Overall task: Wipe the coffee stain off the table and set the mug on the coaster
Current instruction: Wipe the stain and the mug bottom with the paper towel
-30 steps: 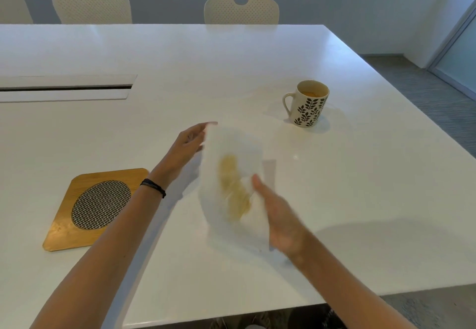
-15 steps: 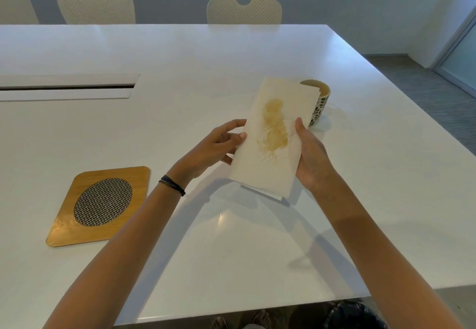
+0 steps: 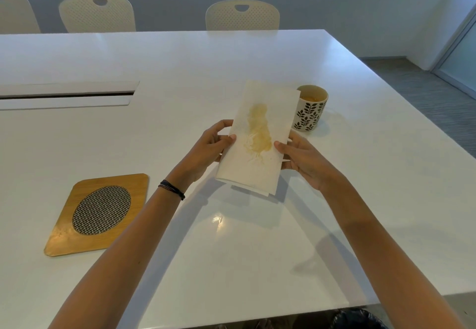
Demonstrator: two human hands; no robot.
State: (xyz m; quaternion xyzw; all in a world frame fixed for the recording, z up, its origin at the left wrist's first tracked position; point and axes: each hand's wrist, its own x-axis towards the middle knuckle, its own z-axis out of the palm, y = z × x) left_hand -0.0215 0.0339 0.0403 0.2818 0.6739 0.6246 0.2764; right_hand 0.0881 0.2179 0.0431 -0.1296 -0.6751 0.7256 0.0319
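Holding the stained paper towel [image 3: 260, 138] with fingers of both hands, left hand [image 3: 210, 148] and right hand [image 3: 300, 160], clamped on its edges, we risk smearing. The mug [image 3: 310, 108], just beyond our right fingers, could tip; the coaster [image 3: 99, 212] lies well left.

Three cream chairs [image 3: 242, 15] line a grey wall [image 3: 334, 6]; grey, perhaps carpeted floor [image 3: 425, 89] right.

Across from me, 3 cream perforated chairs [image 3: 242, 15] line the far edge. A long cable slot [image 3: 67, 94] with white flaps runs along my left. Grey carpet [image 3: 438, 96] lies off to my right, beside a glass door [image 3: 461, 60].
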